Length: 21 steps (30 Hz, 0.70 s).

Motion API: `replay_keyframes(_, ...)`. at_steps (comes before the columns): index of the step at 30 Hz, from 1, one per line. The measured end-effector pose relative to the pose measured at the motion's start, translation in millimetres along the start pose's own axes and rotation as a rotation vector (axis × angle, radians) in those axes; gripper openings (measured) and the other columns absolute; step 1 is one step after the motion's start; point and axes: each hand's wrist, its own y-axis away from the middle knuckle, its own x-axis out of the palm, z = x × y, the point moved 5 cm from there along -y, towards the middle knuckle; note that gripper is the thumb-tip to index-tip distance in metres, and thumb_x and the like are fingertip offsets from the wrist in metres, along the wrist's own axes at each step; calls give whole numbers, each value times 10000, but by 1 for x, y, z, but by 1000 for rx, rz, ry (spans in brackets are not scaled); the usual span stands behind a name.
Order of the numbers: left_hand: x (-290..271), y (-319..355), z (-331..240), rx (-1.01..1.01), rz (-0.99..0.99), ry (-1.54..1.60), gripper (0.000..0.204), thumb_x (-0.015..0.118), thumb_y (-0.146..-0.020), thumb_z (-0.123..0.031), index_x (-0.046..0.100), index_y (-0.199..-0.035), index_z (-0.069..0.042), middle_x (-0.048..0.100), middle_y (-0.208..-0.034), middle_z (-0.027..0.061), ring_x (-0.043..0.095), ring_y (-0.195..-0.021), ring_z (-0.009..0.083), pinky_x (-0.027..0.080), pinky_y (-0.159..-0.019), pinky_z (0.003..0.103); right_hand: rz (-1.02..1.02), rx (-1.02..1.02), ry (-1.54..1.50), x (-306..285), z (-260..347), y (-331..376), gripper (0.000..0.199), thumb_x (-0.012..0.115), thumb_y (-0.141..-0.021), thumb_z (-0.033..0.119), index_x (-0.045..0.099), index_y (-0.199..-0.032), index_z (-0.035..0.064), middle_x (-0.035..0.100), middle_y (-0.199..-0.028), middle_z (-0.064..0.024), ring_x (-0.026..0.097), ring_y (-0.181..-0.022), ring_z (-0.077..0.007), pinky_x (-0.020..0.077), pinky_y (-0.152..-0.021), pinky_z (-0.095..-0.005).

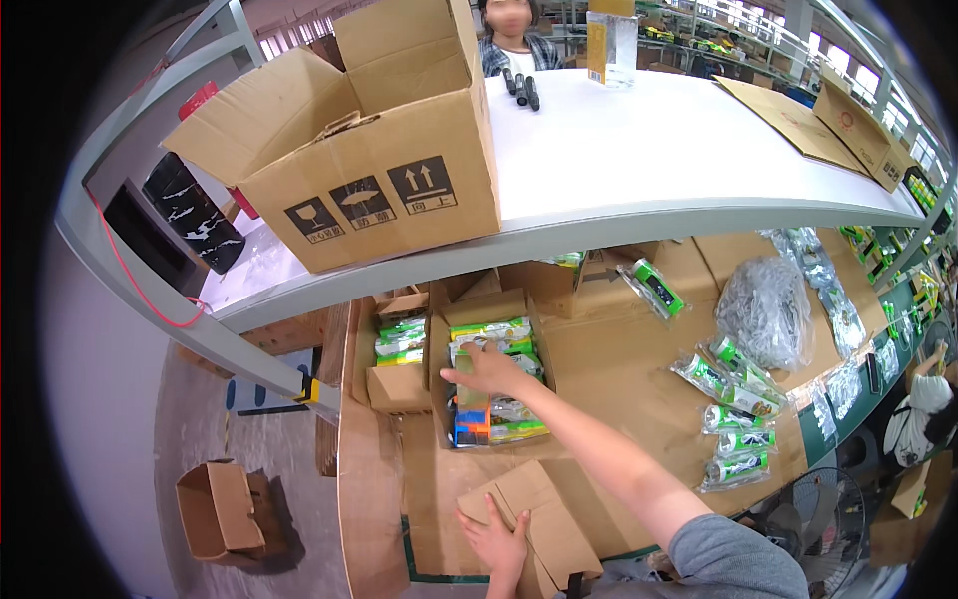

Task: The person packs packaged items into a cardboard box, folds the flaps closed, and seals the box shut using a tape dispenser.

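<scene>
My right hand (487, 369) reaches over an open cardboard carton (542, 349) filled with clear-wrapped packages in green, white and yellow. Its thumb and fingers are apart, above a translucent yellowish package; whether they touch it I cannot tell. An orange and blue package (472, 427) shows at the carton's near left corner. Nearer to me, my left hand (496, 541) lies open, its fingers spread on a brown cardboard box (544, 514) with its flaps folded over. A smaller carton (399, 387) of similar packages stands against the left side of the filled one.
Clear-wrapped green and white packages (740, 439) lie at right, near a bundle of clear plastic bags (766, 311). A large open carton (374, 165) stands on the raised white shelf (639, 150). Another open box (222, 511) is on the floor at left. A person (519, 48) is beyond the shelf.
</scene>
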Motion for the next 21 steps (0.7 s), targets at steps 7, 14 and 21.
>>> replay_keyframes(7,-13,-6,-6,-10,-4,-21,825,615,-801,-609,342,-1466,-204,83,-1456,396,241,-1310,536,298,-1047,556,28,72,-8,2,-4,-26,1086,500,-716,821,348,-1437,23,374,-1425,-300,376,-1319,-447,328,-1097,-439)
replay_keyframes(14,-10,-6,-3,36,-15,-8,828,613,-812,-593,312,-1479,-207,109,-1450,394,253,-1311,533,307,-1046,546,19,65,-68,8,-8,-34,839,671,-692,593,544,-1264,-6,550,-1273,-256,527,-1198,-374,427,-1002,-403)
replay_keyframes(21,-7,-5,-1,49,-53,-12,826,613,-809,-600,315,-1478,-219,125,-1438,402,275,-1295,535,323,-1031,553,-342,-67,-119,-25,46,8,586,717,-657,341,633,-1119,-9,585,-1176,-240,541,-1143,-381,443,-979,-392)
